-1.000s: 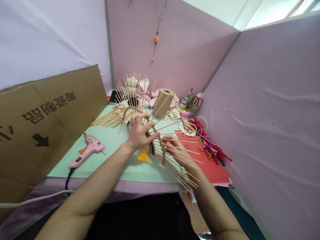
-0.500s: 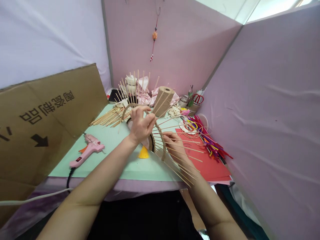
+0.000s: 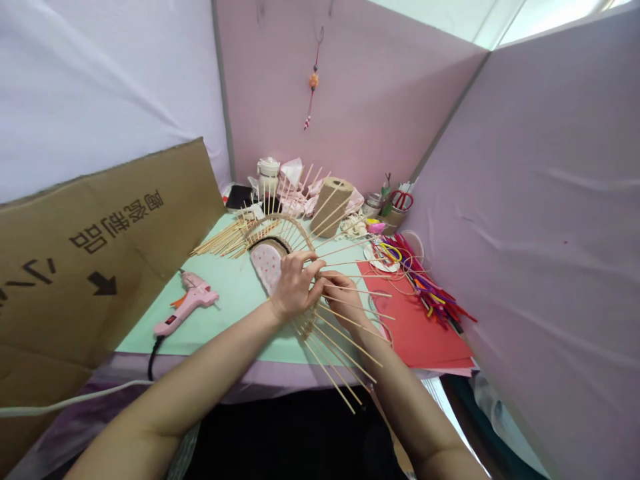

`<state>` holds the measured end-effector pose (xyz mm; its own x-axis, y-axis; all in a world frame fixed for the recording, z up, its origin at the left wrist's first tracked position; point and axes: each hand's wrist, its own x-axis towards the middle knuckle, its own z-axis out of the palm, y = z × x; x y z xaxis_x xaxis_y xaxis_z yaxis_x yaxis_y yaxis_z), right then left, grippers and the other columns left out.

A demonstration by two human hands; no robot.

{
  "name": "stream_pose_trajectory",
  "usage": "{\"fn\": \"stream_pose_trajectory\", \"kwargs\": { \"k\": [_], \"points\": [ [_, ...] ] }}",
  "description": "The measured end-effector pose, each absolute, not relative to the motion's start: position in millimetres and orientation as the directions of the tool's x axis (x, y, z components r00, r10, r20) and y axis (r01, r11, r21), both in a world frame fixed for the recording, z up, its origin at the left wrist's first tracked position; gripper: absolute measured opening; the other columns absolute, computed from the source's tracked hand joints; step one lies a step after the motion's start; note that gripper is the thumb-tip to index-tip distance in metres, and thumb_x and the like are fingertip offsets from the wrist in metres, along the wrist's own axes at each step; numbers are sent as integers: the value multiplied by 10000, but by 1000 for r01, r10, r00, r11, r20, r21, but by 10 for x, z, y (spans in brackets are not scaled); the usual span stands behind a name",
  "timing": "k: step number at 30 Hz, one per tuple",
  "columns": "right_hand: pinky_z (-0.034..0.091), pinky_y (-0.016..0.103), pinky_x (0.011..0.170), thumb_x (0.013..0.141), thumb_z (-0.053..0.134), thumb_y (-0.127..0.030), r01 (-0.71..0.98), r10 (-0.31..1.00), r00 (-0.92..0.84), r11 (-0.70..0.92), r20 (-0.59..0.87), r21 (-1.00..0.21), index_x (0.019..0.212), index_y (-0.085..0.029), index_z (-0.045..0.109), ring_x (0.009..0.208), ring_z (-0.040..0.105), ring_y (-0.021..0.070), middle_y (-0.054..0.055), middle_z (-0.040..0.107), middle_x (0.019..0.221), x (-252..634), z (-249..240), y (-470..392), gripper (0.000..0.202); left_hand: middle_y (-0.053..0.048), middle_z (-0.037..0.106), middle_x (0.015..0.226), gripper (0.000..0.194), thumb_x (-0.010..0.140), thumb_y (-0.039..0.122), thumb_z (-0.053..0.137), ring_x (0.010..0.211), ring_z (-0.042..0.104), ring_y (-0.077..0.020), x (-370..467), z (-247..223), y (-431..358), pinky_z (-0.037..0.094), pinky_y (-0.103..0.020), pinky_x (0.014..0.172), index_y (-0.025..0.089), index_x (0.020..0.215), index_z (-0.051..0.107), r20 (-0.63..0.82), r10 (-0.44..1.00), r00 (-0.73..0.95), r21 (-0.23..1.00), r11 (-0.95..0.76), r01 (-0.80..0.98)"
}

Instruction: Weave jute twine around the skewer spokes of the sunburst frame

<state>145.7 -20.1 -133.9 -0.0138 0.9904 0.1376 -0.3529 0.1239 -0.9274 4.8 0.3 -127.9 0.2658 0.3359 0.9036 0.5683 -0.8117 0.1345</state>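
Observation:
A fan-shaped frame of thin wooden sticks [image 3: 350,337] spreads out around a half-round, pink dotted panel [image 3: 266,264] with a dark curved edge. A woven twine band [image 3: 287,221] arcs across the sticks. My left hand [image 3: 299,283] is closed on the band near its middle, thumb and fingers pinched. Just right of it, my right hand [image 3: 343,297] pinches the same band between sticks, its fingertips almost touching my left hand. Part of the band is hidden behind my fingers.
A pink glue gun [image 3: 187,303] lies left, beside a cardboard sheet [image 3: 120,247]. Loose sticks [image 3: 220,238], a twine roll [image 3: 331,207] and a scissors holder [image 3: 394,219] stand or lie behind. Red paper [image 3: 420,333] and coloured pipe cleaners [image 3: 430,287] are at the right.
The stick frame has turned and tilted, with its lower sticks now nearer the table's front edge. My left hand has moved down and right, close to my right hand. The dotted panel shows more.

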Motion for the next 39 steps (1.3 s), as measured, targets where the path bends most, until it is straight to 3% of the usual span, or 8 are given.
{"fn": "stream_pose_trajectory", "kwargs": {
  "k": [5, 17, 23, 28, 39],
  "points": [
    [358, 226, 540, 603, 839, -442, -388, 994, 29, 112, 109, -915, 706, -202, 689, 537, 440, 88, -31, 613, 647, 1410, -1234, -88, 301, -127, 524, 1185, 298, 930, 308, 441, 1112, 455, -258, 178, -1149, 172, 356, -433, 977, 215, 1197, 533, 950, 269, 159, 121, -787, 605],
    [450, 280, 684, 599, 828, -404, -190, 945, -10, 320, 328, -928, 689, -213, 723, 705, 557, 158, 11, 661, 734, 1568, -1232, 198, 236, -100, 644, 1125, 470, 938, 602, 401, 1116, 415, -283, 139, -1189, 331, 256, -456, 945, 260, 1098, 682, 946, 297, 128, 95, -634, 768],
    [449, 283, 716, 666, 805, -385, -111, 937, -128, 313, 326, -943, 684, -209, 730, 700, 547, 148, -3, 636, 717, 1630, -1300, 200, 192, -75, 673, 1132, 369, 929, 551, 487, 1077, 425, -271, 67, -1256, 277, 247, -450, 920, 248, 978, 691, 913, 342, 220, 56, -641, 766],
    [454, 291, 731, 638, 821, -449, -147, 959, -134, 232, 252, -962, 679, -207, 717, 722, 563, 163, 8, 655, 739, 1603, -1408, 167, 267, -90, 657, 1122, 305, 911, 502, 541, 1093, 405, -280, 1, -1266, 201, 252, -451, 923, 239, 970, 683, 887, 408, 217, 114, -648, 753],
    [456, 277, 711, 668, 815, -442, -103, 975, -179, 112, 129, -988, 725, -203, 729, 705, 583, 152, 12, 677, 761, 1711, -1425, 34, 260, -74, 643, 1072, 122, 887, 275, 571, 1063, 426, -259, -144, -1131, 162, 301, -448, 935, 232, 941, 672, 884, 371, 285, 106, -753, 650]
  ]
}}
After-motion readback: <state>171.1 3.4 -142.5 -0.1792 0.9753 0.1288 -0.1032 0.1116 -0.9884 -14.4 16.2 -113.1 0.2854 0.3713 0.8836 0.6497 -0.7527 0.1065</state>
